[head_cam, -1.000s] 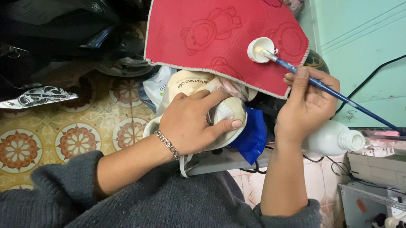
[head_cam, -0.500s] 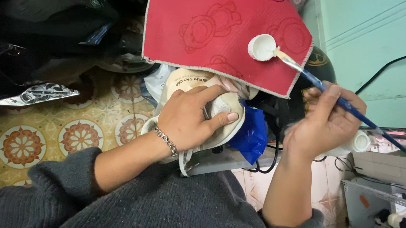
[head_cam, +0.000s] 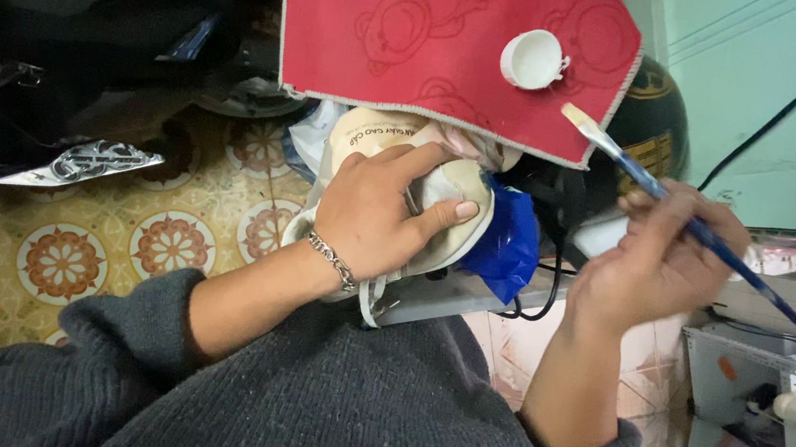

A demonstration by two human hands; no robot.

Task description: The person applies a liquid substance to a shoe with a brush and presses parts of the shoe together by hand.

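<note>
Your left hand [head_cam: 374,213] lies palm-down over a cream shoe [head_cam: 439,203], fingers spread and curled around its upper, thumb stretched along the side, gripping it firmly. A metal bracelet [head_cam: 333,260] sits on that wrist. The shoe rests in front of your chest, just below the edge of a red cloth [head_cam: 436,50], with a blue plastic bag [head_cam: 511,245] touching its right side.

Your right hand [head_cam: 655,265] is closed around a brush [head_cam: 703,231], pinching the blue handle between thumb and fingertips. The brush slants up and left, its pale bristle tip hanging over the lower right edge of the cloth, apart from the shoe. A small white cup [head_cam: 534,58] stands on the cloth, near the tip but not touching it.

Under your left arm is a patterned tile floor [head_cam: 69,258], with a dark scooter [head_cam: 72,41] at the upper left. A grey metal rack [head_cam: 755,389] stands at your lower right.
</note>
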